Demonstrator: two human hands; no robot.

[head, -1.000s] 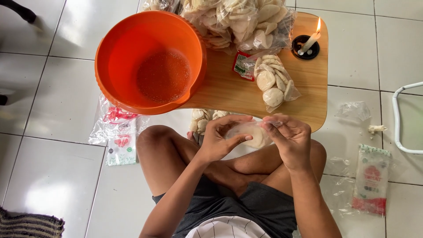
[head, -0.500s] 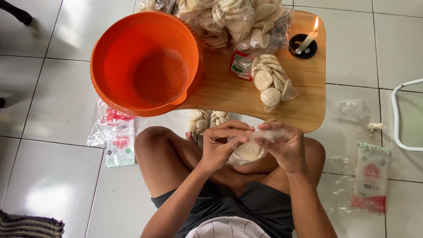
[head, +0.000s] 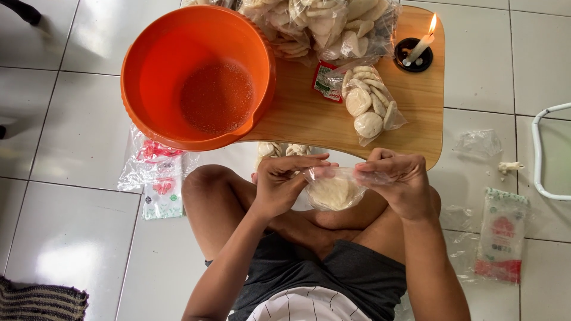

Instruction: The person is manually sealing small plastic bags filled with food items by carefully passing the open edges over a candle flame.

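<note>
Both hands pinch the top edge of a small clear plastic bag of pale round crackers [head: 334,191], the left hand [head: 284,184] closed on its left side and the right hand [head: 399,183] closed on its right. The bag hangs above the seated person's crossed legs, just in front of a low wooden table [head: 309,116]. On the table sit an orange plastic basin [head: 196,77], a filled cracker bag [head: 370,104] and a lit candle [head: 418,49].
</note>
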